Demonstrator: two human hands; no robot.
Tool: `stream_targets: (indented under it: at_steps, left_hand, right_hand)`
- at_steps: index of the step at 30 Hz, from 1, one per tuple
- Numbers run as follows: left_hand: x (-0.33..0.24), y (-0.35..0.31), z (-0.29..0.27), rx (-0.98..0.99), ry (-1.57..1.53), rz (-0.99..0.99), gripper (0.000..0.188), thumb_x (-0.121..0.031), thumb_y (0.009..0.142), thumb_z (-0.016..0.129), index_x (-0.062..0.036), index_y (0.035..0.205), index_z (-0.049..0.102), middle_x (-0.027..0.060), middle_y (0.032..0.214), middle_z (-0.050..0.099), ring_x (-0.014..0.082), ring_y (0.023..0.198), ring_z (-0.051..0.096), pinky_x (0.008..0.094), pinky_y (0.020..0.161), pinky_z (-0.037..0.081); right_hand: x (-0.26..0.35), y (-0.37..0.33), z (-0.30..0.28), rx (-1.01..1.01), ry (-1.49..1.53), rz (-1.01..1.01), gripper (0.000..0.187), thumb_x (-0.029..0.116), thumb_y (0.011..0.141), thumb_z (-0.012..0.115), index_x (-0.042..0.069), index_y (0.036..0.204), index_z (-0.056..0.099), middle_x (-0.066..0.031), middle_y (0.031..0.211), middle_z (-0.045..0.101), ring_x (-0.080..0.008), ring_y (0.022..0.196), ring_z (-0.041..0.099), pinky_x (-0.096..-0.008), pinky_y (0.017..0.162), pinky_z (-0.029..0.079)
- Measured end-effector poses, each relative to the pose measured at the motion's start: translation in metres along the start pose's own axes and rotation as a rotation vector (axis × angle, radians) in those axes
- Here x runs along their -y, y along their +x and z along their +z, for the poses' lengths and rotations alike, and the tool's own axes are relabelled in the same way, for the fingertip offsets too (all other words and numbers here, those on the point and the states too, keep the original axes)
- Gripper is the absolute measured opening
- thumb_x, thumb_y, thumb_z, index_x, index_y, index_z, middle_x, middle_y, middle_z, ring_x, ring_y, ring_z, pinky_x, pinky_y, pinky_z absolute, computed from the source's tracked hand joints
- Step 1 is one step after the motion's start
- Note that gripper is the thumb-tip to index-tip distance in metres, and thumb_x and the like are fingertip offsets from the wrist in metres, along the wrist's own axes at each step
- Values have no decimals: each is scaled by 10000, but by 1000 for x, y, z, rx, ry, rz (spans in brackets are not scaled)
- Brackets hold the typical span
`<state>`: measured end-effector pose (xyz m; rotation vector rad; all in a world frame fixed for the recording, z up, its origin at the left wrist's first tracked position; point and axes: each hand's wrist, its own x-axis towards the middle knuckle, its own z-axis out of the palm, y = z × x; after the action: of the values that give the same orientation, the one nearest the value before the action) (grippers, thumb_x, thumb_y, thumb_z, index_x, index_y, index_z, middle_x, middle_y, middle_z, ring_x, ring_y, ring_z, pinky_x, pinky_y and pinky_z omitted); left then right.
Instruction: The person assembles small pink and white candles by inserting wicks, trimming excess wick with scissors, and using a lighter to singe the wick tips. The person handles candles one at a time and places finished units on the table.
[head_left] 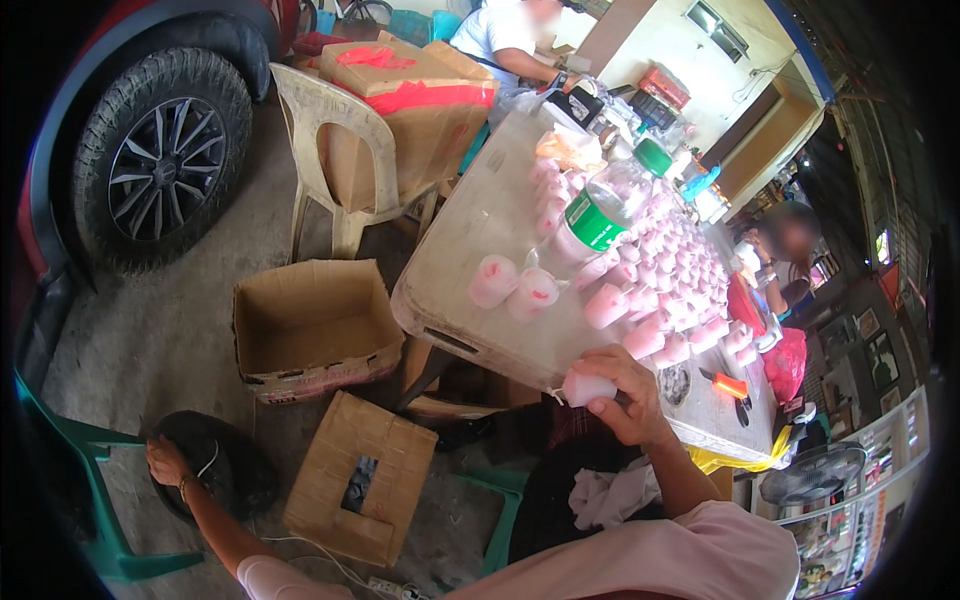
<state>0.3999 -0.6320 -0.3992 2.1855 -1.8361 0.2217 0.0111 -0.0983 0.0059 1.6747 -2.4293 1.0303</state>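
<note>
My right hand (632,392) is closed around a short pink candle (588,388), held on its side just off the table's near edge. A pale wick sticks out of its left end. Low on the left, my left hand (168,463) is curled at the rim of a round black basin-like thing (225,470); what its fingers hold is hidden. Two pink candles in clear wrapping (515,288) stand apart near the table's left corner. Many more pink candles (660,270) crowd the table, with a large clear bottle (600,215) with a green cap among them.
The worn table (450,250) also bears an orange-handled tool (730,385). An open cardboard box (318,330) and a box with a cut-out top (330,500) sit on the floor. Also around are a plastic chair (345,130), a car wheel (165,165), a fan (812,475) and two other people.
</note>
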Motion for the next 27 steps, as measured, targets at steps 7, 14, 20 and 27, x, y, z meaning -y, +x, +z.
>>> stream_targets:
  at_steps: [7, 14, 20, 27]
  left_hand:
    - [4, -1, 9, -70, 14, 31, 360, -356, 885, 614, -73, 1096, 684, 128, 1001, 708, 299, 900, 686, 407, 774, 541]
    - [-3, -3, -5, -11, 14, -16, 340, -365, 872, 626, -105, 1079, 695, 117, 989, 710, 312, 855, 692, 417, 747, 547]
    - [0, 4, 6, -39, 30, 4, 316, -355, 860, 636, -112, 1050, 702, 112, 965, 707, 317, 839, 693, 430, 729, 550]
    - [-1, 2, -7, 50, 45, -5, 259, -289, 877, 614, -105, 1052, 665, 135, 948, 692, 343, 863, 687, 450, 731, 547]
  right_hand:
    - [0, 0, 0, 1, -17, 10, 376, 255, 848, 637, 19, 1141, 638, -176, 1076, 628, -337, 969, 610, -390, 862, 479]
    - [-1, -1, 1, -1, -24, 19, 384, 266, 850, 641, 21, 1146, 638, -171, 1079, 630, -337, 982, 609, -392, 868, 478]
    - [1, -1, 1, -2, -15, 20, 382, 258, 849, 642, 21, 1148, 637, -171, 1080, 630, -335, 983, 612, -387, 861, 484]
    - [4, -4, 2, -2, -5, 39, 383, 242, 837, 645, 19, 1148, 636, -170, 1080, 631, -334, 981, 614, -385, 855, 487]
